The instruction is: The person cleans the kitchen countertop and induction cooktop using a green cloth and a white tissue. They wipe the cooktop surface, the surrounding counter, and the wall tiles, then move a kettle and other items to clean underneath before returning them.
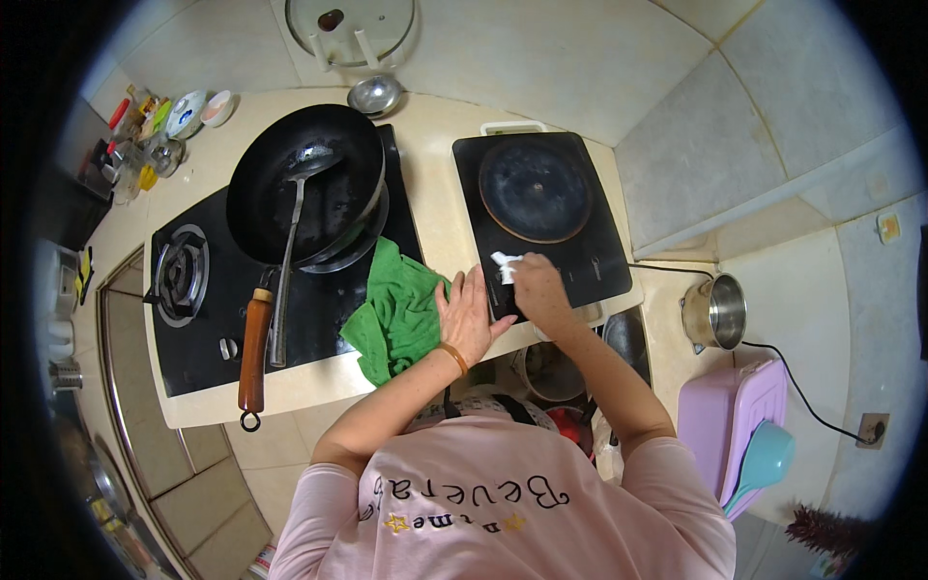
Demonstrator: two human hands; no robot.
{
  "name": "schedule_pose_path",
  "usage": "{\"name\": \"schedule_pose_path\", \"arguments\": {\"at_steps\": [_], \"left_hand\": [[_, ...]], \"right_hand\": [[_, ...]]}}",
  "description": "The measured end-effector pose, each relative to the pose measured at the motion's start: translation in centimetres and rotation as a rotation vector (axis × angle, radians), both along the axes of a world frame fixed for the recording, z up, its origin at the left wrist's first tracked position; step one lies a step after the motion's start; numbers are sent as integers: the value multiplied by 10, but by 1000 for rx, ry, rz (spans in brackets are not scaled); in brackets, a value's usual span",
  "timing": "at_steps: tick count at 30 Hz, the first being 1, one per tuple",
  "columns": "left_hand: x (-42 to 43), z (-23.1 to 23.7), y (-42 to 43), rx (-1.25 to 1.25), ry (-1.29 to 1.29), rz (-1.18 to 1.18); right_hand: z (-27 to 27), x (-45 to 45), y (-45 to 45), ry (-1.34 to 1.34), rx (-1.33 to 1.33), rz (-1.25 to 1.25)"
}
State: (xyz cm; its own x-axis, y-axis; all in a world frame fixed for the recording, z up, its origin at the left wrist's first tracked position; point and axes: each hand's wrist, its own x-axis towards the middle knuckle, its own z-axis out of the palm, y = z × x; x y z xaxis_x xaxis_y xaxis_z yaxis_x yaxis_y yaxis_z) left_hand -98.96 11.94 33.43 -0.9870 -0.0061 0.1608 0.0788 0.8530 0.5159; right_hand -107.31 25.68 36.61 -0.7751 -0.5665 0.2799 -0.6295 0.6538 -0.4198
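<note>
My right hand (540, 288) grips a crumpled piece of white tissue or cloth (507, 267) against the front left part of a black induction cooktop (591, 250). A round dark disc with a brownish rim (536, 190) covers the cooktop's heating area. My left hand (467, 317) lies palm down at the cooktop's left edge, fingers extended and a band on the wrist. Its outer side touches or nearly touches a bunched green cloth (406, 304), which is spread partly over the gas hob (210, 355).
A black wok (254, 181) with a metal ladle (293, 217) sits on the hob; its wooden handle (254, 355) juts over the counter's front edge. A metal bowl (375, 96) stands behind. To the right are a steel pot (716, 312), a power cord (779, 355) and a lilac plastic bin (707, 417).
</note>
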Motion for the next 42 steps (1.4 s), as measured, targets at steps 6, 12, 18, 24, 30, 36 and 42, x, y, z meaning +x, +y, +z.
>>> {"name": "schedule_pose_path", "arguments": {"at_steps": [6,12,18,24,30,36,42], "left_hand": [[2,-4,1,15,30,6],[1,-3,1,21,55,13],[2,-2,1,14,40,21],[1,-3,0,7,47,25],[1,-1,1,17,31,29],[1,-2,0,-7,38,22],[1,-2,1,-2,46,30]], "right_hand": [[-4,-41,-11,117,-3,31],[-9,-44,-18,103,-18,94],[-9,-41,-16,72,72,129],[-12,-51,-27,135,-33,149],[-6,-26,-10,91,-17,229],[-10,-67,-34,172,-114,164],[-4,-15,-1,37,-51,333]]}}
